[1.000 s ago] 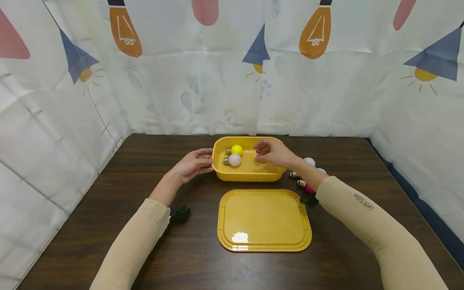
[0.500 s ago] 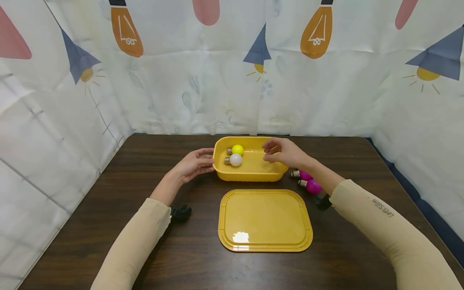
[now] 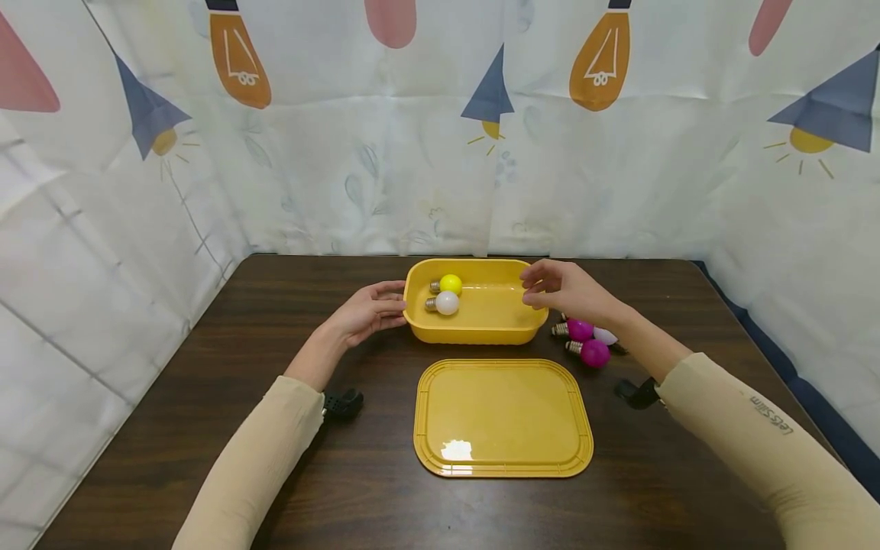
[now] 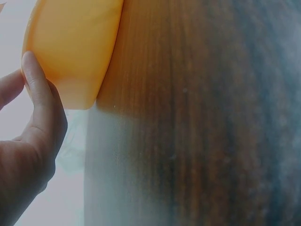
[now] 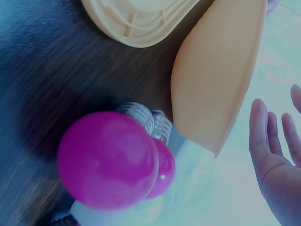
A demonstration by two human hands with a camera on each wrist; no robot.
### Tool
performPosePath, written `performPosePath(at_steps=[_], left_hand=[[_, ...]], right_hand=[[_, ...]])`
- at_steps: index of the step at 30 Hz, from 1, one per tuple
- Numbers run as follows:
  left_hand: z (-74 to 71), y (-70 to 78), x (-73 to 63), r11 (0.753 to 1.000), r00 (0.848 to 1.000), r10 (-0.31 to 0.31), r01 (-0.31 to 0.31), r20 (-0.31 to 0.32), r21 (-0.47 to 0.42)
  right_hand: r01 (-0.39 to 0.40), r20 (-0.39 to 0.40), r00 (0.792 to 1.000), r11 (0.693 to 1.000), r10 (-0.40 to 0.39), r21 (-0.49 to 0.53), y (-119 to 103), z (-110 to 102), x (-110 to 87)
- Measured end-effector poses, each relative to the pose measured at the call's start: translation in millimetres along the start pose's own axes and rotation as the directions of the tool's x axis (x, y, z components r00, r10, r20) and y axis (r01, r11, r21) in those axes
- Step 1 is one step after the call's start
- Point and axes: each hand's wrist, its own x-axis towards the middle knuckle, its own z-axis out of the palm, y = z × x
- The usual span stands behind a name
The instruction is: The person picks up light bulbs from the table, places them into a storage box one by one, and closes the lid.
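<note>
A yellow plastic tub sits at the back middle of the table. Inside its left half lie a yellow light bulb and a white light bulb, metal bases pointing left. My left hand touches the tub's left end with extended fingers, and the left wrist view shows fingertips against its outer wall. Over the tub's right end hovers my right hand, fingers slightly bent and holding nothing. Beneath that arm are two magenta bulbs and a white bulb, partly hidden.
In front of the tub lies a flat yellow lid with a raised rim. Dark wood-grain table surrounds everything. A printed white curtain hangs behind and at both sides. Black wrist gear juts under the right forearm.
My right hand has moved right, from over the tub's inside to its right end, fingers still bent. The magenta bulbs have come into fuller view. My left hand stays at the tub.
</note>
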Motion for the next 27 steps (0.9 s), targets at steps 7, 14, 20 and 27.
performPosePath(at_steps=[7,14,20,27], left_hand=[[-0.1,-0.1,-0.1,1.0,1.0,0.002,-0.002,-0.002,-0.002],[-0.3,0.2,0.3,1.0,1.0,0.002,-0.002,0.002,0.002],[-0.7,-0.3,0.4,1.0,1.0,0.005,-0.005,0.007,-0.004],[-1.6,-1.4,1.1,1.0,1.0,0.01,-0.01,0.012,-0.004]], right_hand=[[-0.005,-0.034,0.999,1.0,0.003,-0.031,5.0,-7.5,-15.2],[-0.02,-0.065,0.998,0.999,0.017,-0.048,13.6,-11.4,-34.6],[-0.058,-0.099,0.994,0.998,0.055,-0.031,18.4,-13.0,-52.9],[-0.089,-0.145,0.986,0.995,0.082,-0.044,26.6,-11.9,-72.0]])
